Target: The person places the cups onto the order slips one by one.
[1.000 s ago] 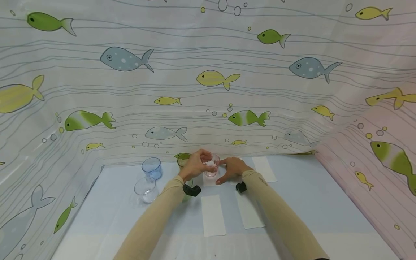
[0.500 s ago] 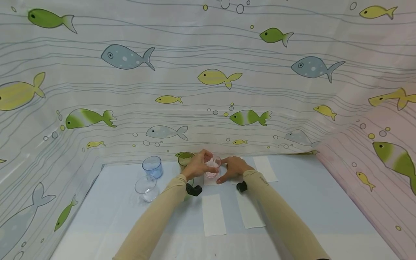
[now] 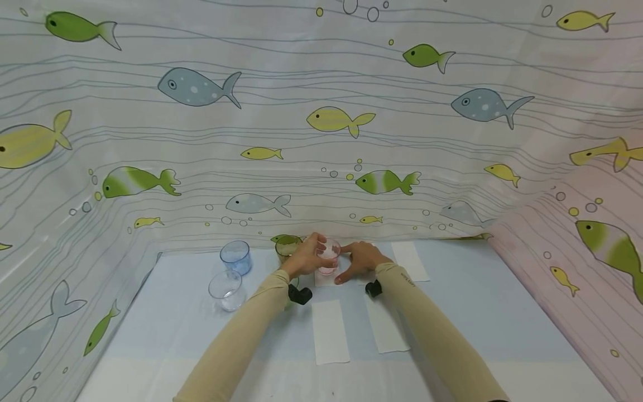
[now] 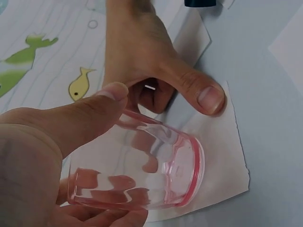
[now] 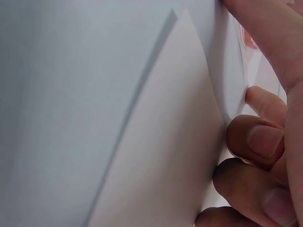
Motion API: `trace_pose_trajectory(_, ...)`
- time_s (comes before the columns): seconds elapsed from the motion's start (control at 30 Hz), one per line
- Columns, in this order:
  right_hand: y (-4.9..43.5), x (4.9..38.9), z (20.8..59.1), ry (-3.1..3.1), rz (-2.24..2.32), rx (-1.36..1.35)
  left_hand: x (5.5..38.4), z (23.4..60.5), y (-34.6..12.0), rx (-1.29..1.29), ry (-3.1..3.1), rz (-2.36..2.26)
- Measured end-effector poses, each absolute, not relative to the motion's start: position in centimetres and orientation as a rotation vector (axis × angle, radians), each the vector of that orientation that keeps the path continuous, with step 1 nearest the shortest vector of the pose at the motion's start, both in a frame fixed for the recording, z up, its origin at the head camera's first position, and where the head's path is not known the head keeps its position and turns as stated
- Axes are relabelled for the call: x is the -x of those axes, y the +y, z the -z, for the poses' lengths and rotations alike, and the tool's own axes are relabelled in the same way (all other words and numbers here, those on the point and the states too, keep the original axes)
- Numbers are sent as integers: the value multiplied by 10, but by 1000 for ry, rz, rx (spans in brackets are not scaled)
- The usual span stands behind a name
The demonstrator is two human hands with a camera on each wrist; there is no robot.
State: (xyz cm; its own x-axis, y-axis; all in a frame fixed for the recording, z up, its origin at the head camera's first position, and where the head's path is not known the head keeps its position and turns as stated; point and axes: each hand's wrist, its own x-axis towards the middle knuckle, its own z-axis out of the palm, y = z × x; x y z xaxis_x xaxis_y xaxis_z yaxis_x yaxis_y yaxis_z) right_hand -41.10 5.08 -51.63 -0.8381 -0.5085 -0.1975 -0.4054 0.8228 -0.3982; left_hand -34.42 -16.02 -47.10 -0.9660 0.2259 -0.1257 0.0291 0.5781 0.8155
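A pink-tinted clear glass point(image 3: 329, 261) stands on a white paper piece point(image 3: 325, 280) near the back wall. My left hand point(image 3: 305, 257) grips it from the left, thumb on the near side and fingers round the far side. In the left wrist view the glass point(image 4: 142, 170) shows its pink base on the paper point(image 4: 222, 146). On the right, my right hand point(image 3: 365, 258) has thumb and index finger stretched toward the glass, the thumb lying at the paper. Its other fingers point(image 5: 258, 137) are curled, with nothing visible in them. Whether the index finger touches the glass is unclear.
Left of the hands stand a blue glass point(image 3: 236, 258), a clear glass point(image 3: 227, 290) and an olive-brown glass point(image 3: 287, 245). A green glass is mostly hidden behind the left wrist. White paper strips lie in front point(image 3: 330, 332) and right point(image 3: 409, 261). A fish-print curtain point(image 3: 321, 167) encloses the table.
The glass has shifted very slightly in my left hand's grip and seems to tilt a little differently. Both hands stay in nearly the same place; the head view has drifted slightly.
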Motion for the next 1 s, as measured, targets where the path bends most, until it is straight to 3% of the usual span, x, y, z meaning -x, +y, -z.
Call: trace_pose_trajectory(1.0,50,410,519,2713,527,682,342,468,-154,-237,2736,-1202)
